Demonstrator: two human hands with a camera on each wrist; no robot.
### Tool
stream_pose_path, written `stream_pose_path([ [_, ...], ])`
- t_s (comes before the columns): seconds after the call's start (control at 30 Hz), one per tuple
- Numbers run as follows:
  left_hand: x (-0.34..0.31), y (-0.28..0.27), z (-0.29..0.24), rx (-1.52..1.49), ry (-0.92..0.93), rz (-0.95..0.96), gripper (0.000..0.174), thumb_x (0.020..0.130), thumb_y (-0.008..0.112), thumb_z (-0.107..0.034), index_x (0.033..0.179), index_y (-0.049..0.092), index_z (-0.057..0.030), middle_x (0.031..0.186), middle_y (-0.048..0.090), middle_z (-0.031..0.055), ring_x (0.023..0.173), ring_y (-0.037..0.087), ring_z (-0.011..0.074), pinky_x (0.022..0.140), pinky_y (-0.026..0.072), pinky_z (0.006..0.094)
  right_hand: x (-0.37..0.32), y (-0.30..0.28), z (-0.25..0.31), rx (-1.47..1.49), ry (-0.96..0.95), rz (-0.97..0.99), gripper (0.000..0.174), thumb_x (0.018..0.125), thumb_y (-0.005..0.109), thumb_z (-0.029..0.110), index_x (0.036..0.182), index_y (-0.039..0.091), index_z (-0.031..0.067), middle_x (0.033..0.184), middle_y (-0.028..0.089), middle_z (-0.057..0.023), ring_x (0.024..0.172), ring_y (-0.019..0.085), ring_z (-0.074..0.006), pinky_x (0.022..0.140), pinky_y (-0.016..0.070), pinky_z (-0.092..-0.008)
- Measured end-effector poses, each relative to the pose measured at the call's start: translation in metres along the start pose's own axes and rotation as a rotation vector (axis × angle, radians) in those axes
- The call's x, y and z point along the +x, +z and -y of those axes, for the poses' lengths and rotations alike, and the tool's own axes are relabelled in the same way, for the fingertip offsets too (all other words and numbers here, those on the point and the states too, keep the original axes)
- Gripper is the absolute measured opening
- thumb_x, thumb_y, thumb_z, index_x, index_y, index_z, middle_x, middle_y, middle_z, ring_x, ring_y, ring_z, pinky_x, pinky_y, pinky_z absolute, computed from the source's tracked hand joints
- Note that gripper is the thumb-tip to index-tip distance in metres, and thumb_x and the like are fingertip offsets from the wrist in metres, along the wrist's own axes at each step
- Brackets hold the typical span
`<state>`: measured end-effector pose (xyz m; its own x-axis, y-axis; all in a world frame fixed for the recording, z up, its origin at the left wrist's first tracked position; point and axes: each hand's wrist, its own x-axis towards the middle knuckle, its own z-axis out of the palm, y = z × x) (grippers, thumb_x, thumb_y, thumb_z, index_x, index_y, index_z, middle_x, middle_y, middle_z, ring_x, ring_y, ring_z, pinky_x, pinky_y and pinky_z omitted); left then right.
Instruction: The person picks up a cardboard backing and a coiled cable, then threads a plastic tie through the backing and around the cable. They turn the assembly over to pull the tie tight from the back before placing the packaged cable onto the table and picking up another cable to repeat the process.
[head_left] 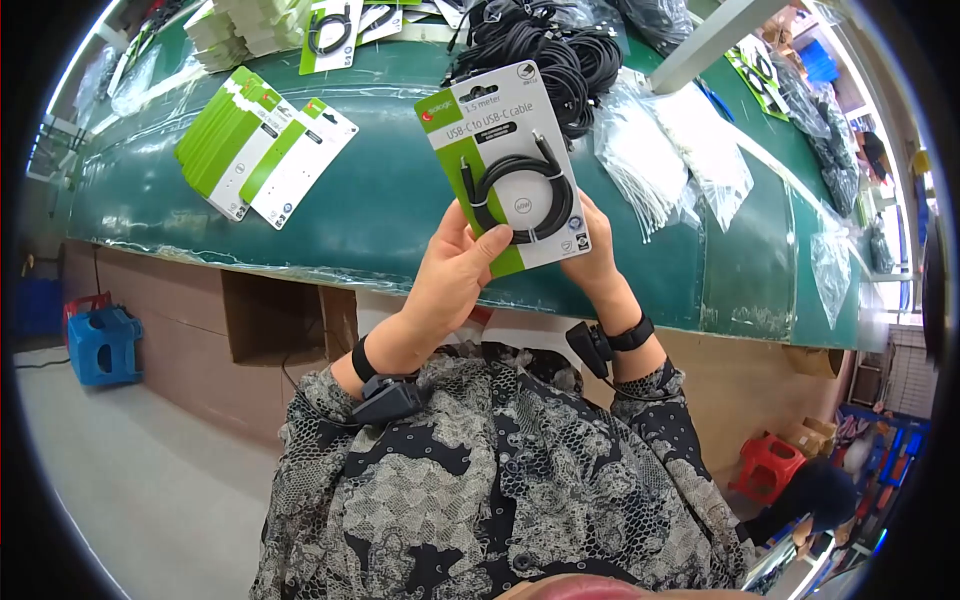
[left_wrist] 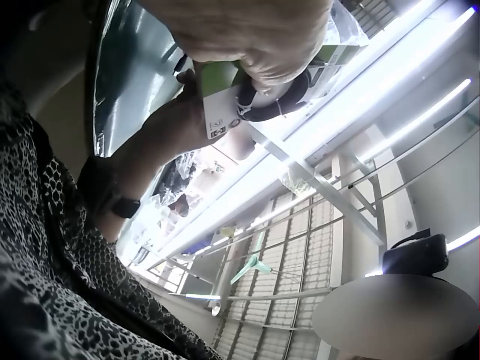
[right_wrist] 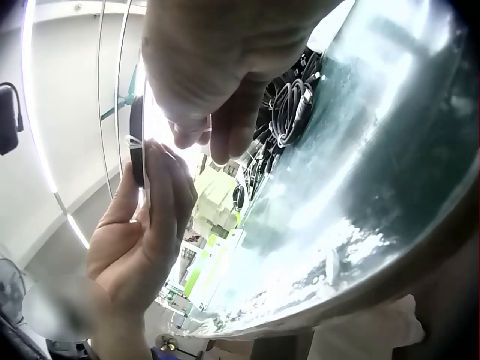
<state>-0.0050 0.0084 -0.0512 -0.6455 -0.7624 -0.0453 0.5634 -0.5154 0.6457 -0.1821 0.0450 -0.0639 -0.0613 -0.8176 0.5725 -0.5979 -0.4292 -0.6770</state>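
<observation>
Nearest, a person in a patterned shirt wears a small black device on the left wrist and another on the right. The left hand pinches the lower left of a printed USB-C cable card, thumb on the front, fingers behind, a narrow gap between them filled by the card. The right hand is at the lower right edge, its fingers partly bent in the right wrist view; whether they touch the card, I cannot tell. The card is tilted up above the near edge of the green worktop, its black coiled cable bound with white ties. To keep it steady, I'd support both lower corners lightly, thumb off the coil so the ties stay unstrained, and avoid bending the card. Beyond lie fanned green-and-white cards to the left, bagged white cable ties to the right, and heaped black cables behind.
</observation>
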Motion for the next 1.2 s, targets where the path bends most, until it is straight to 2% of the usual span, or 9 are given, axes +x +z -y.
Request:
stream_pose_path([
  [0.2, 0.014, -0.005, -0.009, 0.042, 0.053, -0.039, 0.045, 0.092, 0.053, -0.001, 0.133, 0.039, -0.0086, 0.119, 0.057, 0.007, 0.108, 0.057, 0.0171, 0.089, 0.0507, 0.0313, 0.02, 0.002, -0.012, 0.065, -0.022, 0.068, 0.039, 0.072, 0.063, -0.005, 0.11, 0.057, -0.002, 0.106, 0.061, -0.0166, 0.092, 0.063, -0.0315, 0.078, 0.0509, -0.0327],
  [0.43, 0.063, -0.029, -0.043, 0.177, -0.029, 0.076, 0.046, 0.091, 0.053, -0.001, 0.135, 0.038, -0.0067, 0.118, 0.057, 0.0076, 0.106, 0.058, 0.018, 0.087, 0.0519, 0.0318, 0.053, 0.013, -0.034, 0.139, -0.048, 0.048, 0.044, 0.072, 0.063, -0.004, 0.116, 0.054, -0.0011, 0.113, 0.058, -0.0179, 0.101, 0.06, -0.0343, 0.084, 0.0494, -0.0348],
  [0.57, 0.076, -0.051, -0.034, 0.187, -0.093, 0.102, 0.048, 0.091, 0.053, -0.002, 0.135, 0.036, -0.0058, 0.12, 0.056, 0.0083, 0.108, 0.057, 0.0196, 0.089, 0.0514, 0.0339, 0.052, 0.018, -0.04, 0.142, -0.094, -0.003, 0.045, 0.071, 0.062, -0.003, 0.115, 0.053, -0.0002, 0.11, 0.058, -0.0165, 0.097, 0.06, -0.0348, 0.081, 0.0508, -0.035],
  [0.67, 0.079, -0.061, -0.023, 0.148, -0.134, 0.121, 0.049, 0.091, 0.054, -0.003, 0.136, 0.036, -0.0058, 0.123, 0.054, 0.0088, 0.111, 0.056, 0.0212, 0.09, 0.0503, 0.0361, 0.049, 0.012, -0.046, 0.045, -0.125, 0.1, 0.038, 0.07, 0.063, 0.0, 0.108, 0.055, 0.0015, 0.1, 0.058, -0.0137, 0.09, 0.06, -0.0335, 0.075, 0.0523, -0.0348],
  [0.87, 0.079, -0.058, -0.022, 0.05, -0.149, 0.157, 0.053, 0.09, 0.056, -0.006, 0.138, 0.033, -0.0065, 0.128, 0.05, 0.01, 0.116, 0.053, 0.0247, 0.095, 0.0463, 0.0413, 0.049, 0.012, -0.05, -0.074, -0.163, 0.144, 0.029, 0.071, 0.063, 0.005, 0.099, 0.056, 0.0027, 0.089, 0.055, -0.0102, 0.078, 0.06, -0.0285, 0.067, 0.052, -0.0338],
  [0.93, 0.077, -0.062, -0.02, 0.046, -0.162, 0.162, 0.054, 0.09, 0.057, -0.007, 0.138, 0.033, -0.0066, 0.128, 0.05, 0.0099, 0.116, 0.053, 0.0246, 0.095, 0.0463, 0.0412, 0.049, 0.013, -0.051, -0.112, -0.238, 0.114, 0.026, 0.07, 0.062, 0.006, 0.095, 0.055, 0.0029, 0.084, 0.054, -0.0091, 0.073, 0.059, -0.0267, 0.064, 0.0511, -0.0334],
  [1.2, 0.071, -0.077, -0.017, -0.018, -0.207, 0.212, 0.056, 0.088, 0.061, -0.012, 0.137, 0.034, -0.0075, 0.126, 0.052, 0.0085, 0.115, 0.054, 0.0232, 0.093, 0.0469, 0.0384, 0.053, 0.008, -0.041, -0.084, -0.216, 0.18, 0.013, 0.069, 0.06, 0.005, 0.079, 0.052, 0.0044, 0.073, 0.049, -0.0068, 0.066, 0.055, -0.024, 0.059, 0.0474, -0.0338],
])
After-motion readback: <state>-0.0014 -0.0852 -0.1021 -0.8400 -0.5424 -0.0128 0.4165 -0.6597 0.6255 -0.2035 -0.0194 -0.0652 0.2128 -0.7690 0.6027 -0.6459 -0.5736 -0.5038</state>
